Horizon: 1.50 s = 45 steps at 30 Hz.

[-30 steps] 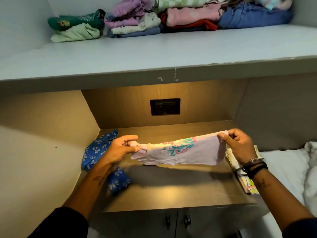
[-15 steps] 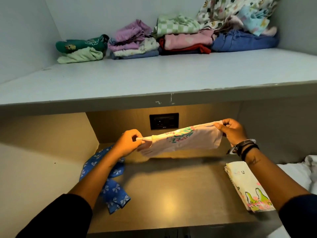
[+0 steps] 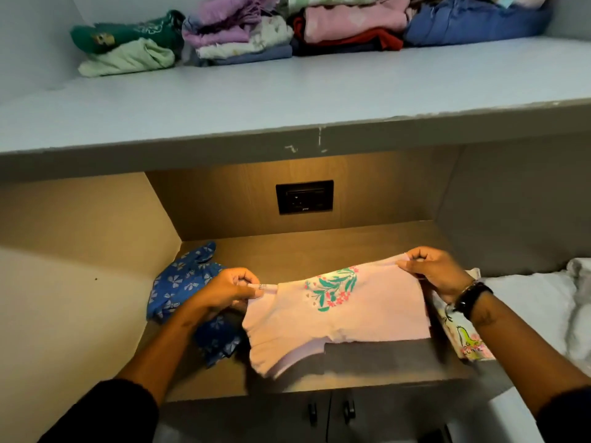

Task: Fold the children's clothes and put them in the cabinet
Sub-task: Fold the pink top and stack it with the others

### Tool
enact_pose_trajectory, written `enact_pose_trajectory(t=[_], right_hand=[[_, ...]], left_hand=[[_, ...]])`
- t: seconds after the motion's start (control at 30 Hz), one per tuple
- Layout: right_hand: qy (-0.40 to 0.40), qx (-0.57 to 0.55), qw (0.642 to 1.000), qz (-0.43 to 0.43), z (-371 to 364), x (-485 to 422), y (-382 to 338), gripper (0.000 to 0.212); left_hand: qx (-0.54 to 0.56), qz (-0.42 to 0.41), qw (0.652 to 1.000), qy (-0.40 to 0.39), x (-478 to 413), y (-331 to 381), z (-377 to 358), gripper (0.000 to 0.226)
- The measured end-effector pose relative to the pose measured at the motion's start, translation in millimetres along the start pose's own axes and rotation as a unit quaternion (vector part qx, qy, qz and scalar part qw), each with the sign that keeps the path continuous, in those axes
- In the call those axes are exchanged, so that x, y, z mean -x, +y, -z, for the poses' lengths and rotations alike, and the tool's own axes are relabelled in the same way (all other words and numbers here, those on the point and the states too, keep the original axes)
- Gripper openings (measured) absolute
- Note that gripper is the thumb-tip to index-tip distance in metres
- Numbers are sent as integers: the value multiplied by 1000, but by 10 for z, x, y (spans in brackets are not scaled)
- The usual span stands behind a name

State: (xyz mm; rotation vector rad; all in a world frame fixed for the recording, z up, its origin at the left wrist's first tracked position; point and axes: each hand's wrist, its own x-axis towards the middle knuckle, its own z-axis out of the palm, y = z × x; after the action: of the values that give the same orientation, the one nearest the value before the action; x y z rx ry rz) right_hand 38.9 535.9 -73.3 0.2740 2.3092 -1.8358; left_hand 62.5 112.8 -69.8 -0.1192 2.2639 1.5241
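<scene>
Pink shirt (image 3: 339,318) is lower now than half a sec ago, hem draping onto the wooden counter (image 3: 319,247). My left hand (image 3: 228,287) and right hand (image 3: 438,270) pinch its top corners, blue dress (image 3: 179,282) beside; I reckon laying flat for next fold.

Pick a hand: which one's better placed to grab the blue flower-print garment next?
Left. The left hand sits right against the blue flower-print garment; the right hand pinches the lilac floral-print top at its far edge.
</scene>
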Motion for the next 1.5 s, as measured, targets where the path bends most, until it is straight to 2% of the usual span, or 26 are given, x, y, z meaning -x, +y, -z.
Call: enact_pose_trajectory(t=[0.1, 0.17, 0.23, 0.27, 0.33, 0.4, 0.43, 0.47, 0.53, 0.6, 0.7, 0.77, 0.83, 0.9, 1.0, 1.07, 1.17, 1.23, 1.3, 1.4, 1.5], right_hand=[[86, 102, 989, -70, -126, -194, 294, 17], [166, 222, 960, -31, -244, -183, 359, 21], [175, 284, 941, 56, -371, -54, 402, 18], [152, 309, 932, 110, -427, 27, 443, 19], [52, 399, 898, 178, -511, 196, 573, 33], [-71, 522, 835, 162, -581, 355, 717, 60], [-116, 571, 799, 147, -595, 410, 800, 74], [-142, 594, 780, 141, -597, 442, 880, 86], [-149, 601, 772, 144, -569, 461, 977, 98], [-147, 599, 773, 148, -541, 448, 980, 101], [-140, 600, 775, 138, -541, 438, 884, 107], [-137, 598, 780, 124, -563, 396, 817, 111], [-137, 601, 779, 118, -599, 277, 722, 103], [-145, 616, 766, 107, -678, 82, 630, 79], [-162, 658, 728, 104, -853, -203, 478, 61], [-153, 665, 719, 129, -982, -239, 389, 57], [-92, 593, 765, 235, -1099, 83, 321, 53], [-79, 544, 760, 347, -1118, 494, 443, 55], [-79, 513, 745, 418, -1121, 929, 737, 65], [-87, 541, 725, 417, -1185, 1374, 1239, 79], [-46, 597, 712, 368, -1292, 1414, 1587, 63]], left_hand=[[-71, 48, 994, 69, -250, -257, -204, 34], [-151, 45, 973, 168, -287, -342, -377, 52], [-233, -3, 941, 244, -146, -374, -549, 52], [-271, -57, 930, 241, -49, -418, -626, 50], [-339, -145, 919, 139, 178, -536, -777, 54], [-425, -162, 890, 13, 393, -683, -916, 75], [-465, -152, 872, -29, 471, -783, -984, 83], [-492, -146, 857, -46, 533, -877, -1046, 84], [-504, -150, 849, -43, 606, -1014, -1124, 76], [-510, -129, 849, -53, 641, -988, -1123, 71], [-524, -112, 842, -55, 695, -889, -1142, 88], [-544, -105, 829, -78, 772, -793, -1208, 90], [-538, -115, 827, -115, 863, -710, -1312, 86], [-517, -137, 829, -161, 938, -641, -1454, 86], [-453, -182, 850, -198, 981, -535, -1651, 87], [-441, -217, 852, -181, 961, -499, -1684, 88], [-506, -253, 814, -131, 861, -601, -1570, 96], [-557, -235, 785, -136, 815, -703, -1479, 102], [-595, -221, 760, -140, 794, -818, -1427, 101], [-581, -265, 763, -98, 787, -890, -1420, 88], [-537, -354, 765, -38, 728, -894, -1499, 68]])
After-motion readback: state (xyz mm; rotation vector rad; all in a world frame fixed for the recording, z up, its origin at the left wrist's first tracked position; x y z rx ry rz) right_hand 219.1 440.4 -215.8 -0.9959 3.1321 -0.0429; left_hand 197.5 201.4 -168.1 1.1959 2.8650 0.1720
